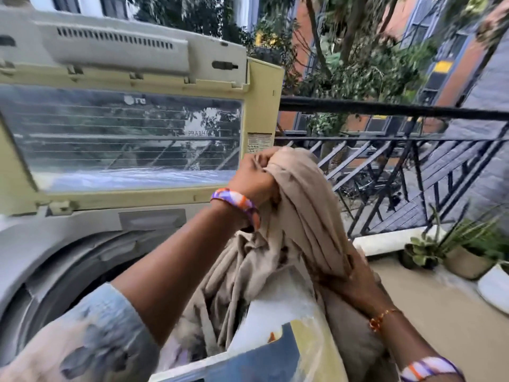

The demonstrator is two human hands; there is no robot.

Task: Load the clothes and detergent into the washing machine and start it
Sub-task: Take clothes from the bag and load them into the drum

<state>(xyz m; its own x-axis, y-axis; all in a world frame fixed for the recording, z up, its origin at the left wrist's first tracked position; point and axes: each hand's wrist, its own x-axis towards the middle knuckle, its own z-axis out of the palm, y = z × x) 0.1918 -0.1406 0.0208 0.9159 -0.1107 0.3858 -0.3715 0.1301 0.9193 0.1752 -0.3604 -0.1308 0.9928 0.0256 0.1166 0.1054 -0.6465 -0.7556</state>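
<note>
A beige cloth (300, 194) is bunched in the left hand (254, 179), fist closed at its top, and gripped lower by the right hand (351, 279), seemingly so it can be lifted clear of the basket (275, 351) toward the open washer (71, 260).

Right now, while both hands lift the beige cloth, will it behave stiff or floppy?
Probably floppy: the beige cloth drapes in soft folds from the left hand. It likely trails, since its lower part hangs below the right hand. It seems light; one bunched grip holds its top.
</note>
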